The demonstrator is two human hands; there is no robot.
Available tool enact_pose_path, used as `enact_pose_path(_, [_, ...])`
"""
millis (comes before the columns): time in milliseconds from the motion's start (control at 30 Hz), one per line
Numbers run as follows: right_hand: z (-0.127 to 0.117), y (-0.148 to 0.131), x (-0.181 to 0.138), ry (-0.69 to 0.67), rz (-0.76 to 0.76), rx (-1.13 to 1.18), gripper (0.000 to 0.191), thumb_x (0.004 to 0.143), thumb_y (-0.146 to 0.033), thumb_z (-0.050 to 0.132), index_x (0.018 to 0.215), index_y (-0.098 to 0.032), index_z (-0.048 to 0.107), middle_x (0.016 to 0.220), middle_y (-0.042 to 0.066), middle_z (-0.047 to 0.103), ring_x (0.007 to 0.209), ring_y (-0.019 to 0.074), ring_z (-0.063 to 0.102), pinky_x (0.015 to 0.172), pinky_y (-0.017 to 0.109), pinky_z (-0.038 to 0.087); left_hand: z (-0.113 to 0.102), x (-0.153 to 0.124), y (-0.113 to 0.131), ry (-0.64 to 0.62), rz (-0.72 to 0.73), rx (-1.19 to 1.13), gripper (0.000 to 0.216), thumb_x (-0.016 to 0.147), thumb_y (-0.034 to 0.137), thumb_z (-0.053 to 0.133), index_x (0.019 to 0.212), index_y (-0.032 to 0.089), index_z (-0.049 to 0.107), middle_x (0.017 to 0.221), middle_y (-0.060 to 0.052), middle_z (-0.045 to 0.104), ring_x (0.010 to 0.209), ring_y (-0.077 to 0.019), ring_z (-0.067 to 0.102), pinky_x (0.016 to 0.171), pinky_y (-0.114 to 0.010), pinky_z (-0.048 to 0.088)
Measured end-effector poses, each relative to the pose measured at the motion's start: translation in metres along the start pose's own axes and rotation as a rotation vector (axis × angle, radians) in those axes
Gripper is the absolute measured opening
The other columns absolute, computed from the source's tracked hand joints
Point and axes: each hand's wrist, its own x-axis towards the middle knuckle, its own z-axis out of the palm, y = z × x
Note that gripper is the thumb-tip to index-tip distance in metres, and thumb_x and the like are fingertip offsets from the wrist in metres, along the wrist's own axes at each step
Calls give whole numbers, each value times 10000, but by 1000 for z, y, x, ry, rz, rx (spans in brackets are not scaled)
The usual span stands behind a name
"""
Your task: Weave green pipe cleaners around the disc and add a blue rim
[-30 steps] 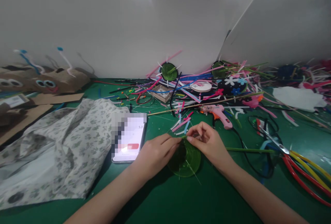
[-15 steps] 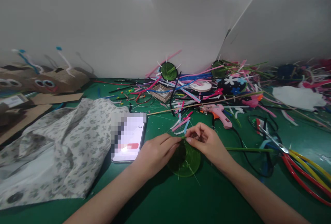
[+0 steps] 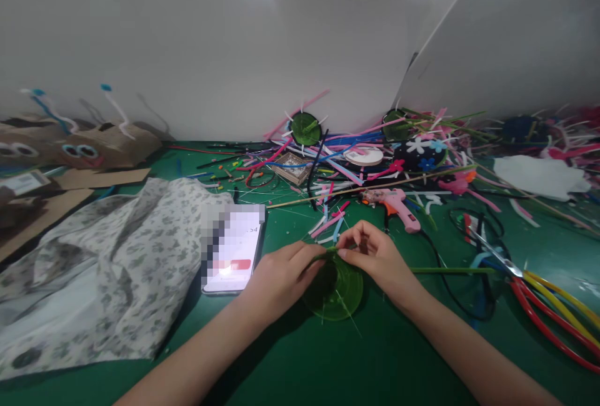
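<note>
A round green disc [image 3: 344,303], seemingly a flat coil of pipe cleaner, lies tilted beneath my fingertips, with thin whitish strands on its face. My left hand [image 3: 284,275] is closed on its upper left edge. At the top edge my right hand [image 3: 372,256] is closed in a pinch of thumb and forefinger on a green pipe cleaner at the rim. From behind my right wrist a straight green pipe cleaner [image 3: 454,270] runs rightward; whether it joins the disc is hidden.
A lit phone [image 3: 237,250] lies left of my hands, beside patterned cloth [image 3: 126,256]. Beyond are a pink glue gun [image 3: 398,206] and piled pipe cleaners [image 3: 337,162]. Red- and yellow-handled cutting tools [image 3: 539,300] lie right. Cardboard figures [image 3: 112,147] stand far left.
My left fingers have shifted slightly along the disc's upper edge, showing more green there. My right hand stays almost in place, and the disc has barely moved.
</note>
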Motion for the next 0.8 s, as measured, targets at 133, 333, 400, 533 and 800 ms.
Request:
enact_pose_path(133, [0,0,0,0,-3,-11,310,683,-235,663,669,-225,353,767,-10,605,780,155,571,670,295,414,-1,2,0,11,13,4,170,917,193,505,1060,184,597,892,-49,692,761,-154,671,652,-270,565])
enact_pose_path(333, [-1,0,-1,6,-29,-56,294,663,-220,667,678,-225,374,799,4,622,808,169,582,653,294,405,-1,2,-1,17,8,-2,173,912,192,508,1057,180,602,880,-44,691,746,-155,669,637,-274,565])
enact_pose_path(400, [-1,0,0,13,-45,-83,299,656,-210,672,679,-225,374,807,3,624,811,169,585,653,294,406,0,2,-2,15,1,-6,172,910,186,512,1058,182,599,885,-43,691,752,-158,669,639,-279,565])
enact_pose_path(533, [-3,2,0,42,-51,-156,308,663,-216,686,691,-225,380,858,15,643,816,172,590,672,307,418,0,1,-2,9,-11,-3,170,907,189,521,1061,186,596,887,-41,689,758,-159,669,650,-281,564])
enact_pose_path(800, [-1,6,-2,32,-67,-242,315,706,-229,689,706,-229,374,869,14,671,812,170,609,720,330,441,1,3,-2,19,-5,-2,167,904,180,524,1054,181,598,892,-45,693,762,-167,672,652,-294,568])
